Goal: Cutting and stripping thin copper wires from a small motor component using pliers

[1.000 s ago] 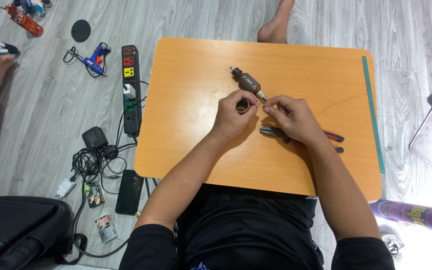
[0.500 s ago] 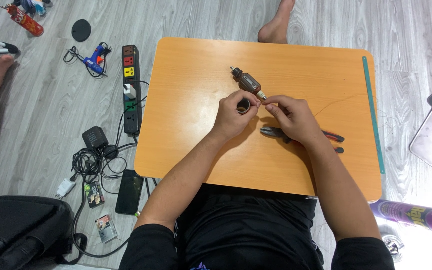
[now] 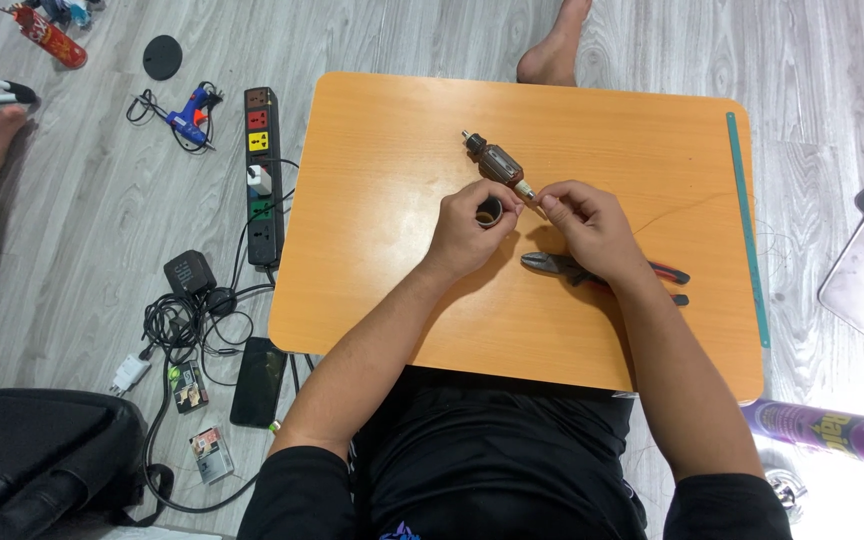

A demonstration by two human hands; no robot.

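Nearest us, the pliers (image 3: 552, 264) lie on the orange table (image 3: 402, 180), partly under our right hand (image 3: 587, 225). Our left hand (image 3: 472, 225) stays curled around a small dark roll (image 3: 490, 211), as before. Right fingers pinch narrowly, on what we cannot tell. The motor armature (image 3: 497, 163) rests unmoved at 12 o'clock, just beyond the fingertips

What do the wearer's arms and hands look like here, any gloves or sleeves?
Both hands are bare: left hand, right hand, no gloves, rings or watch visible. The forearms are uncovered up to short black sleeves at the upper arms, matching the black shirt. No cables, straps or markings show on either arm.
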